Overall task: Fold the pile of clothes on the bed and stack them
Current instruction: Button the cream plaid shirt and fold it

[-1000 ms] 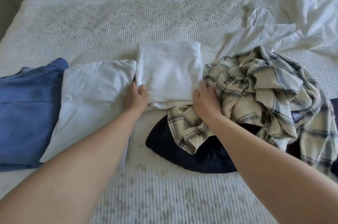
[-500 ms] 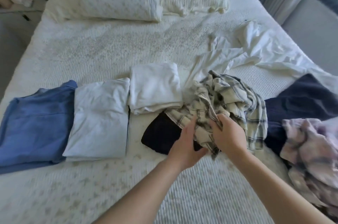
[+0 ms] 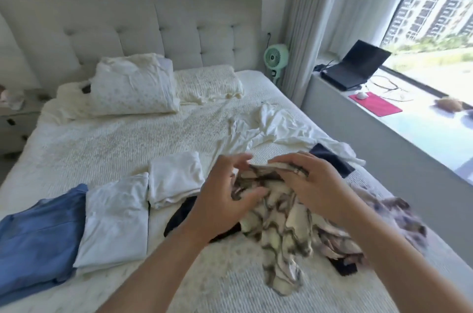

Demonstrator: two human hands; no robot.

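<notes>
The bed (image 3: 107,149) carries everything, so I place things by the plaid shirt (image 3: 279,220), which hangs bunched over the near middle of the bed. Left of it lie three folded pieces in a row: a blue garment (image 3: 38,233) farthest, a pale shirt (image 3: 115,218), then a white top (image 3: 174,177) nearest. A dark garment (image 3: 179,215) lies beneath the plaid shirt; a crumpled white one (image 3: 276,128) lies beyond it. My right hand (image 3: 314,182) grips the plaid shirt's upper edge. My left hand (image 3: 222,197) is close beside it, fingers spread against the cloth, though blur hides whether it pinches. I should find the collar or shoulders first, then shake it flat before folding.
</notes>
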